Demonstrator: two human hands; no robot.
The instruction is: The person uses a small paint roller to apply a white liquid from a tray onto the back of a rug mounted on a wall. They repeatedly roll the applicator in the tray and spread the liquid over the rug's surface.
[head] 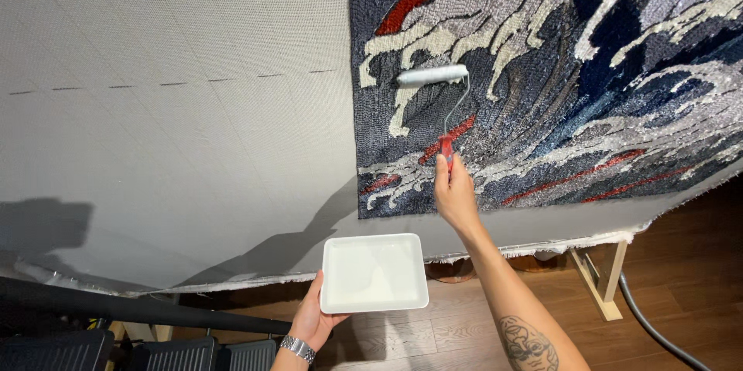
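Observation:
My right hand (455, 194) grips the red handle of a small paint roller (433, 75). Its white sleeve lies against the back of a tufted rug (557, 69) with dark blue, white and red wave shapes, stretched on grey backing cloth (170, 108). My left hand (316, 317) holds a white rectangular tray (374, 273) from below, level, just under the cloth's lower edge. A pale liquid film covers the tray's bottom. A metal watch sits on my left wrist.
The cloth hangs on a wooden frame whose leg (600, 278) stands on the wood floor at right. A grey hose (658, 332) curves along the floor at lower right. Dark ribbed boxes (139, 354) sit at bottom left. Shadows of arm and roller fall on the cloth.

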